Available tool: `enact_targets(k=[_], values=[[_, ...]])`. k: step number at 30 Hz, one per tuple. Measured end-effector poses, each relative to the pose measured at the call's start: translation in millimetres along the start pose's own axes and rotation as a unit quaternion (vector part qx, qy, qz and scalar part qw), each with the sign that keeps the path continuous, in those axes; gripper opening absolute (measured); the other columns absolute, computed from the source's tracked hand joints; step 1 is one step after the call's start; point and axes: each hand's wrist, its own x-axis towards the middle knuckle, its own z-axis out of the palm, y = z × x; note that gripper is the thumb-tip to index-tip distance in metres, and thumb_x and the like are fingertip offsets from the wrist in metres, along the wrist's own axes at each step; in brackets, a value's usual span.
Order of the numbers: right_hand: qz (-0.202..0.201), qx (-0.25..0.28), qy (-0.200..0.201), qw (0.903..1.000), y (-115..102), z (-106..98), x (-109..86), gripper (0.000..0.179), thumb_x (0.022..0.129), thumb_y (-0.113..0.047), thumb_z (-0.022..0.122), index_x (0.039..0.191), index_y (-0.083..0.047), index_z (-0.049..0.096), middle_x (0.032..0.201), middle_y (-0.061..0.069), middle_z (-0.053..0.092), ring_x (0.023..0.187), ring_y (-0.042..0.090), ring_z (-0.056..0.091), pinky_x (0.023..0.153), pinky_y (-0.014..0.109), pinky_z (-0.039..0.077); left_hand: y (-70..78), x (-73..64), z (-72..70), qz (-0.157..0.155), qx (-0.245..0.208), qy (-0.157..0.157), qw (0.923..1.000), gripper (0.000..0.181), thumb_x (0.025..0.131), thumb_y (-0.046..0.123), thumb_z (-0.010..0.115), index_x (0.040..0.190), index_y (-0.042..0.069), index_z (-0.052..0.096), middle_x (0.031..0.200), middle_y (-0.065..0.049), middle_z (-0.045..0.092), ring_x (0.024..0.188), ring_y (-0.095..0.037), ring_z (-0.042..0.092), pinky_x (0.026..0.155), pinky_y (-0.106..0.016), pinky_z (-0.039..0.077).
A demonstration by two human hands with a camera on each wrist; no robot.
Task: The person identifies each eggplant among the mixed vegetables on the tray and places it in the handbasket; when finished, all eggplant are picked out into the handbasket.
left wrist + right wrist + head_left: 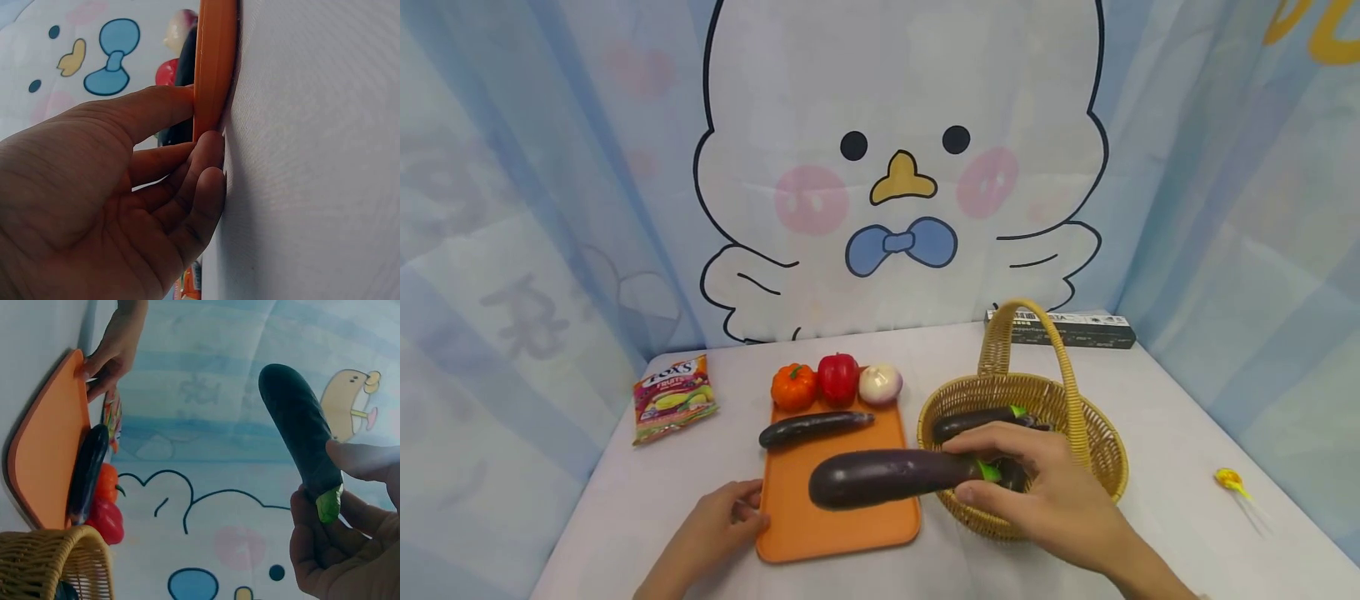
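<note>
My right hand (1052,496) pinches a dark purple eggplant (887,477) near its green stem end, holding it up over the orange tray (835,537). In the right wrist view the eggplant (297,419) points away from the fingertips. My left hand (718,523) grips the tray's left edge; the left wrist view has the thumb on the rim (215,69) and fingers curled at its outer side. Across the tray lies another, slimmer eggplant (816,428). Behind it sit an orange pumpkin-like vegetable (793,387), a red bell pepper (838,379) and a white-and-purple onion-like bulb (880,384).
A wicker basket (1108,467) with a tall handle stands right of the tray, with more eggplants (972,422) inside, partly hidden by my right hand. A candy bag (674,400) lies at left, a yellow lollipop (1229,479) at right, and a long dark box (1075,330) at the back.
</note>
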Motion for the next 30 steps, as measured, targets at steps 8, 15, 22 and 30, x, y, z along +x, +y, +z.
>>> enact_targets(k=[8, 15, 22, 30], values=[[-0.011, 0.037, 0.000, 0.9992, 3, -28, -10.3, 0.033, 0.087, -0.010, 0.077, 0.116, -0.024, 0.070, 0.112, -0.005, 0.067, 0.095, 0.019, 0.063, 0.073, 0.031, 0.056, -0.6, 0.3, 1.3, 0.002, -0.002, 0.005, 1.0000, 0.061, 0.082, 0.024, 0.082, 0.131, -0.003, 0.058, 0.097, 0.001, 0.062, 0.081, -0.013, 0.058, 0.077, -0.037, 0.053], [-0.015, 0.009, 0.012, 0.9998, 5, -49, -26.6, 0.041, 0.085, 0.000, 0.075, 0.120, -0.020, 0.069, 0.115, -0.001, 0.066, 0.101, 0.016, 0.063, 0.077, 0.027, 0.055, 1.5, -1.1, -0.1, 0.009, 0.001, 0.012, 0.9999, 0.061, 0.082, 0.024, 0.082, 0.131, -0.003, 0.059, 0.098, 0.001, 0.062, 0.082, -0.013, 0.059, 0.078, -0.038, 0.053], [-0.030, -0.005, 0.027, 0.9992, 7, -73, -40.0, 0.047, 0.081, 0.010, 0.074, 0.123, -0.011, 0.066, 0.118, 0.008, 0.066, 0.107, 0.016, 0.063, 0.086, 0.021, 0.051, 0.9, -0.3, -0.5, 0.006, 0.003, 0.012, 0.9999, 0.061, 0.081, 0.025, 0.082, 0.131, -0.003, 0.059, 0.098, 0.001, 0.062, 0.082, -0.013, 0.059, 0.078, -0.038, 0.053], [-0.011, -0.060, 0.069, 0.9958, 16, -100, -55.6, 0.049, 0.080, 0.016, 0.072, 0.124, -0.003, 0.065, 0.119, 0.007, 0.064, 0.111, 0.012, 0.060, 0.087, 0.016, 0.047, -1.8, 0.6, 0.7, 0.007, -0.003, 0.005, 1.0000, 0.062, 0.082, 0.027, 0.082, 0.131, -0.003, 0.059, 0.098, 0.001, 0.062, 0.082, -0.013, 0.059, 0.079, -0.039, 0.053]])
